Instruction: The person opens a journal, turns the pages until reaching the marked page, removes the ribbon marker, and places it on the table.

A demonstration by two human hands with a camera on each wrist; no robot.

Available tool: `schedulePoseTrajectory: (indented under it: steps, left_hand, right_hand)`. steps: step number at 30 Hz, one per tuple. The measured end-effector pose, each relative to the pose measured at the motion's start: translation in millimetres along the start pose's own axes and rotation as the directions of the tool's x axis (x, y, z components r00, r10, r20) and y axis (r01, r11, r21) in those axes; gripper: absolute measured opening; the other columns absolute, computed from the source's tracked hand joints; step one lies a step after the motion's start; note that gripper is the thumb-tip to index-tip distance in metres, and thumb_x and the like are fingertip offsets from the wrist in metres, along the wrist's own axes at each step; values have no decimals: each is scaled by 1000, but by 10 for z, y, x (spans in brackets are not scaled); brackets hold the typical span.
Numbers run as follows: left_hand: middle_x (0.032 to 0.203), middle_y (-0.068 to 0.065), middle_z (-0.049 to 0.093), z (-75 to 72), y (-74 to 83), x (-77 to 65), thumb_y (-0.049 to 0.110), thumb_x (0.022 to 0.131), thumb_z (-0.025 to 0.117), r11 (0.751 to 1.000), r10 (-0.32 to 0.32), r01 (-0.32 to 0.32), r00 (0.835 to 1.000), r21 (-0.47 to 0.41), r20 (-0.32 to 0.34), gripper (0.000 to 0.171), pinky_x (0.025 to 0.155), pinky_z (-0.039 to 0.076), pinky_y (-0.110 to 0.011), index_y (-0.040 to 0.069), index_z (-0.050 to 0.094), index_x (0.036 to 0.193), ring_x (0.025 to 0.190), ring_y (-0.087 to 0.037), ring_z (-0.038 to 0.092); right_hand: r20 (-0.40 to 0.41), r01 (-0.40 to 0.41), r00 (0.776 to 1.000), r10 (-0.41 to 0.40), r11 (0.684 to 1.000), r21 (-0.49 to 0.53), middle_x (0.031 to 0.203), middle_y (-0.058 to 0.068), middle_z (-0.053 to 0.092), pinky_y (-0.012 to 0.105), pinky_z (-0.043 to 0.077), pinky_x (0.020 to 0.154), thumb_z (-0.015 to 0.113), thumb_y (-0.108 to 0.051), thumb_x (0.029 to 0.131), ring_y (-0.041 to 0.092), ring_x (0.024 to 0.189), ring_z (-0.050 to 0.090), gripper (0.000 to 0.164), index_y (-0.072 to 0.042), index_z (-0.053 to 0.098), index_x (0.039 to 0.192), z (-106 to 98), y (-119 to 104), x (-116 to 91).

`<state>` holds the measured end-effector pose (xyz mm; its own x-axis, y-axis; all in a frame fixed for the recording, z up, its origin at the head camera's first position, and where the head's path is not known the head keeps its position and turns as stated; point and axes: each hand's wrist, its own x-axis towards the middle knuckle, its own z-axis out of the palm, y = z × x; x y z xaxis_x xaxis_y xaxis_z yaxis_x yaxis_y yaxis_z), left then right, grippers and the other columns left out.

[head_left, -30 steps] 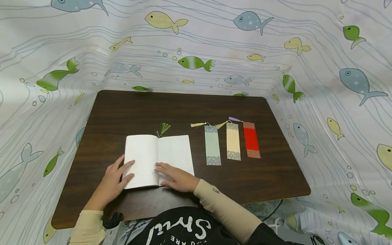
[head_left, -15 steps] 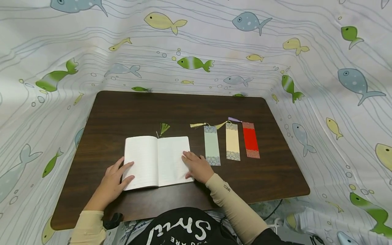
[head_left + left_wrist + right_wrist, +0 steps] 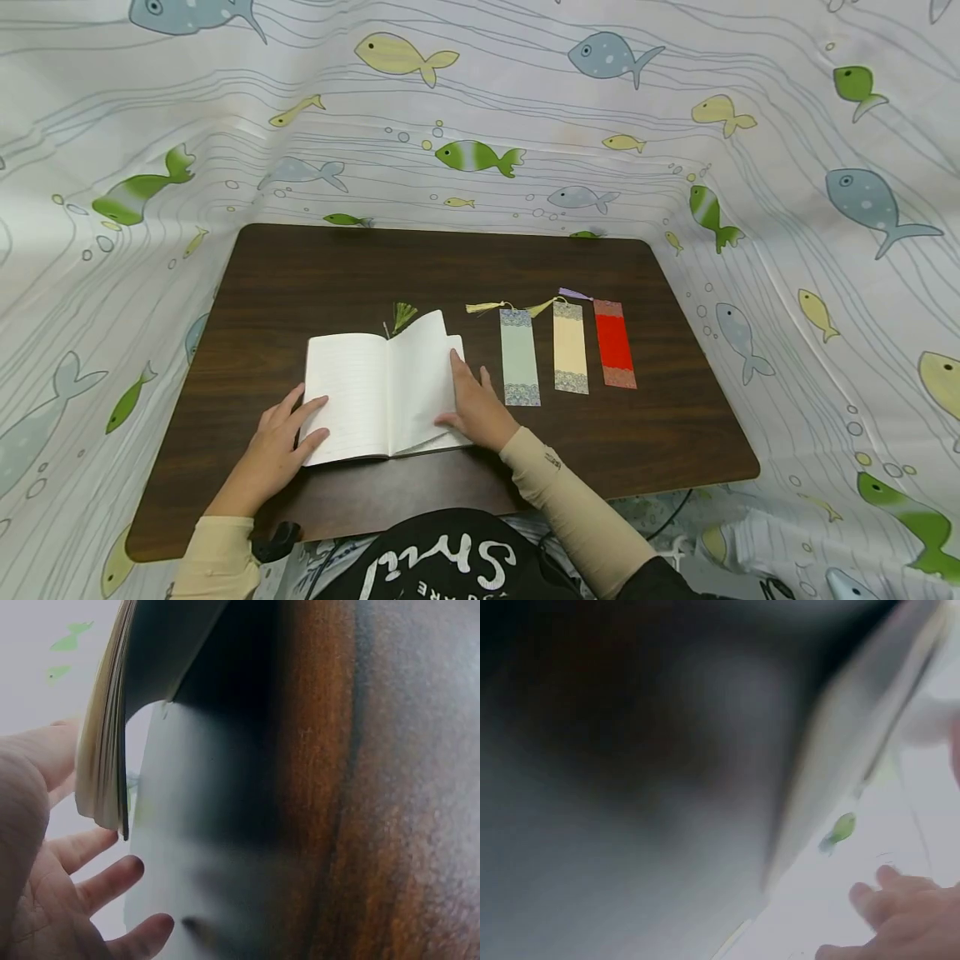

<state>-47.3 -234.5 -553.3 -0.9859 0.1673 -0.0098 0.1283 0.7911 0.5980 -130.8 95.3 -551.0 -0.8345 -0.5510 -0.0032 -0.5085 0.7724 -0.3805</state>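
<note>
An open notebook (image 3: 347, 392) with white pages lies near the front of the table; one right-hand page (image 3: 420, 379) is raised and curved away from the pages below. At the left edge rests my left hand (image 3: 273, 442), fingers spread, with fingertips on the left page; the left wrist view has the page block (image 3: 105, 727) beside the palm. My right hand (image 3: 480, 408) holds the raised page by its right edge, thumb on its face. A blurred page surface fills much of the right wrist view, with several fingers (image 3: 900, 915) at lower right. A green tassel (image 3: 404, 314) pokes out above the spine.
Right of the notebook lie a pale green bookmark (image 3: 520, 354), a cream bookmark (image 3: 571, 346) and a red bookmark (image 3: 615, 343), all with tassels. The dark wooden table (image 3: 450, 262) is surrounded by a fish-patterned cloth (image 3: 510, 108).
My right hand has gone from the middle of the notebook to its right edge, and the page there has come up from flat. The left hand has stayed in place.
</note>
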Motion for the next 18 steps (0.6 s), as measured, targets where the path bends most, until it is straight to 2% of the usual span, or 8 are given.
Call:
schedulePoseTrajectory:
  steps: [2, 5, 6, 8, 11, 14, 16, 18]
  left_hand:
    - [155, -26, 19, 7, -5, 0, 37, 100, 51, 1000, 7, -8, 1000, -25, -13, 52, 92, 26, -76, 10, 44, 144, 133, -54, 21]
    - [156, -26, 18, 17, -12, 3, 33, 103, 45, 997, 12, -14, 1000, -76, -27, 47, 93, 24, -76, 9, 44, 144, 134, -54, 20]
    - [156, -26, 17, 19, -12, 4, 32, 104, 43, 995, 12, -15, 999, -95, -30, 46, 93, 23, -76, 8, 43, 144, 134, -54, 19]
    - [156, -26, 15, 19, -11, 8, 29, 105, 38, 990, 17, -22, 999, -142, -38, 45, 93, 21, -77, 7, 41, 145, 134, -54, 17]
    - [156, -27, 15, 14, -4, 13, 25, 106, 34, 977, 29, -42, 997, -209, -67, 45, 93, 19, -78, 4, 38, 145, 135, -55, 16]
    - [155, -29, 16, 1, 8, 29, 26, 104, 43, 969, 29, -50, 996, -242, -87, 51, 96, 17, -77, 1, 33, 147, 136, -56, 17]
    - [154, -29, 19, -6, 20, 49, 29, 100, 53, 971, 13, -34, 996, -235, -90, 62, 99, 19, -75, 0, 29, 149, 136, -55, 19]
    - [153, -29, 21, -6, 25, 70, 30, 94, 64, 978, -6, -13, 996, -208, -90, 75, 100, 23, -72, 1, 25, 150, 136, -53, 23]
  right_hand:
    - [14, 38, 999, -43, 965, 260, 161, 12, 11, 49, 23, 115, 62, -48, 90, 22, 145, 25, 109, -12, -19, 152, -41, -86, -10]
    - [40, 120, 984, -174, 808, 577, 162, 3, 10, 42, 27, 115, 47, -59, 93, 19, 147, 19, 101, -22, -29, 148, -80, -255, -32]
    - [54, 144, 972, -230, 757, 638, 162, -1, 11, 41, 28, 115, 41, -64, 93, 18, 147, 18, 98, -23, -29, 148, -83, -317, -34]
    - [99, 185, 937, -335, 717, 672, 162, -6, 14, 39, 26, 116, 30, -71, 90, 15, 148, 14, 95, -23, -27, 149, -63, -434, -29]
    - [191, 250, 890, -415, 793, 555, 161, -9, 16, 37, 23, 117, 29, -64, 95, 14, 148, 15, 87, -18, -15, 154, 12, -575, -15]
    - [268, 301, 862, -429, 861, 411, 160, -9, 20, 36, 21, 118, 39, -47, 101, 8, 145, 19, 71, -19, 5, 157, 104, -650, 6]
    - [279, 321, 854, -439, 868, 380, 159, -6, 25, 32, 21, 117, 42, -37, 103, 6, 144, 23, 60, -18, 19, 155, 141, -672, 28]
    - [238, 326, 867, -437, 861, 391, 155, -2, 34, 26, 24, 115, 41, -31, 104, 4, 141, 29, 51, -16, 32, 151, 144, -677, 57]
